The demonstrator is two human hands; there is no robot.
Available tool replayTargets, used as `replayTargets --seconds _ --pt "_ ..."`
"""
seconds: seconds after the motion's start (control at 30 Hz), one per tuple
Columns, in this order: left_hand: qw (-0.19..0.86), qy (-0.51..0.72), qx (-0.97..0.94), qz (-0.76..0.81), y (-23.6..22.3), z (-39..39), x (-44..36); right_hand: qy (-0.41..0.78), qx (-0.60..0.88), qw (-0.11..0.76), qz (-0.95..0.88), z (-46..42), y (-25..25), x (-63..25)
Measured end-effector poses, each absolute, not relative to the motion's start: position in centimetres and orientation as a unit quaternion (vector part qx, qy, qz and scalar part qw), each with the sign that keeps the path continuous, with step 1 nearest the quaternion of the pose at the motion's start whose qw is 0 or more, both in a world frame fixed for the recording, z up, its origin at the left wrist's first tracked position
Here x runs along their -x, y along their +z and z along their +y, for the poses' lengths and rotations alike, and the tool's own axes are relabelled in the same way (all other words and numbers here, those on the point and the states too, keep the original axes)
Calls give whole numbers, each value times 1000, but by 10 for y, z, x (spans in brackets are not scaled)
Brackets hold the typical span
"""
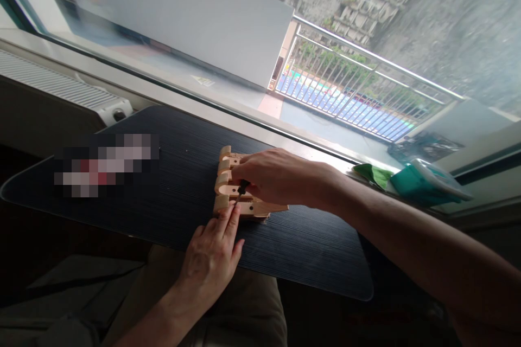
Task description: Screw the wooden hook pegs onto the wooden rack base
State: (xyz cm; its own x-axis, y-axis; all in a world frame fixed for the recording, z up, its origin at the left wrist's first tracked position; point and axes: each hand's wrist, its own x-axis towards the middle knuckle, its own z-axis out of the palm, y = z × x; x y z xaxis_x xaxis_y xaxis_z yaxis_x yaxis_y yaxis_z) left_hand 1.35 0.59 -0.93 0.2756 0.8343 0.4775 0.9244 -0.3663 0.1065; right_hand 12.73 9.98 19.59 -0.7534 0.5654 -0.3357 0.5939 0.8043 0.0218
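Observation:
A light wooden assembly with rounded ribs lies on a dark ribbed board. My right hand is closed round a small black-handled screwdriver, whose tip points down at the wood. My left hand reaches from below, its fingers stretched out and pressed on the near edge of the wooden piece.
The board lies across my lap beside a large window. On the sill at right sit a teal container and a green cloth. A white radiator grille runs at left. A blurred patch covers part of the board.

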Motion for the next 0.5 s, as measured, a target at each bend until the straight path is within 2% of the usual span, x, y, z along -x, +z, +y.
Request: replayTargets --seconds 0.17,0.37,0.5 --pt "107 -239 796 -546 -9 6 -13 -28 -342 198 918 98 197 -120" --pt "106 -234 796 -549 -8 6 -13 -11 -313 154 937 99 196 -123" --pt "99 -234 794 -552 -9 6 -14 -14 -351 188 917 97 197 -122"
